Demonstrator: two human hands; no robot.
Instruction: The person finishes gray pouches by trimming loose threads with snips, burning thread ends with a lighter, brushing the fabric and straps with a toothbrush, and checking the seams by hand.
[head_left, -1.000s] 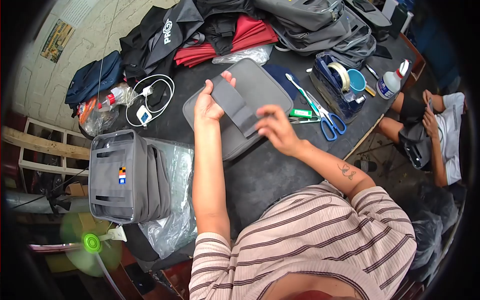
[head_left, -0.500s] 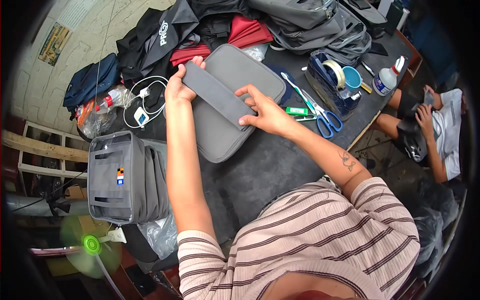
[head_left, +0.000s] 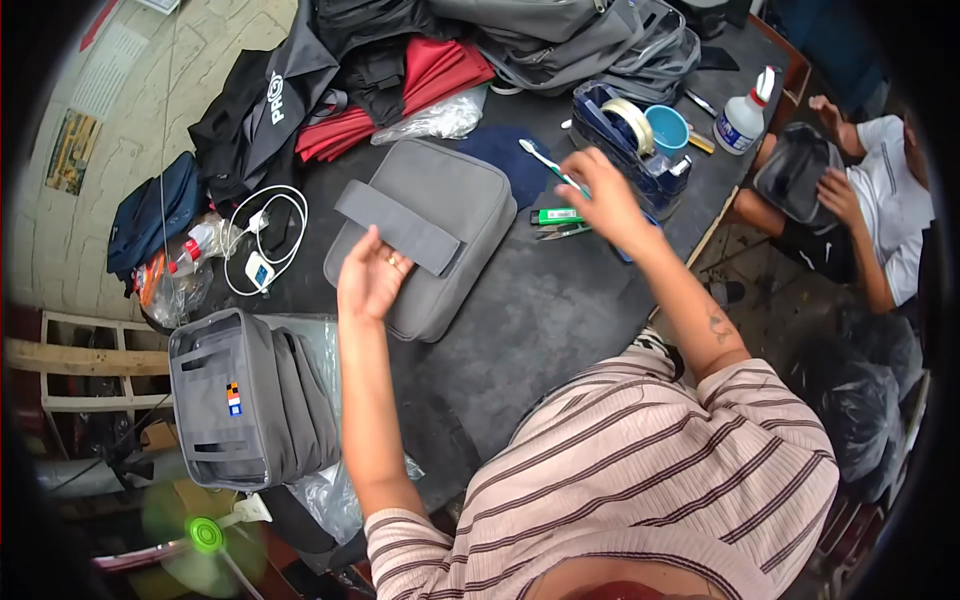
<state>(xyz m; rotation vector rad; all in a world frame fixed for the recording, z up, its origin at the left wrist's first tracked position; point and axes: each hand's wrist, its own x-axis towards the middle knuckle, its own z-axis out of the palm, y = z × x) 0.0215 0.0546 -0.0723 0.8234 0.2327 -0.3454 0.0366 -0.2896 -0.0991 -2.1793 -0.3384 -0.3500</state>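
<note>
A grey zippered case (head_left: 430,180) lies tilted on the dark table, with a wide grey strap (head_left: 405,230) across its face. My left hand (head_left: 372,278) is palm up at the strap's lower edge, its thumb over the strap and its fingers curled at the edge. My right hand (head_left: 605,200) is over the scissors and the white-and-green toothbrush (head_left: 545,160), fingers curved and apart. It hides most of the scissors; only bits of blue handle show. Just left of it are a green-and-white box (head_left: 555,216) and a small metal tool (head_left: 562,231).
A grey bag with a clear front (head_left: 215,410) stands at the left edge, near a spinning fan (head_left: 205,535). A tape dispenser (head_left: 605,115), blue cup (head_left: 665,128) and spray bottle (head_left: 740,120) stand at the back right. A seated person (head_left: 880,190) holds a dark bag.
My right hand has left the strap and moved right, over the scissors. My left hand and the strap sit lower relative to the case. The view has shifted, and the co-worker's bag is raised.
</note>
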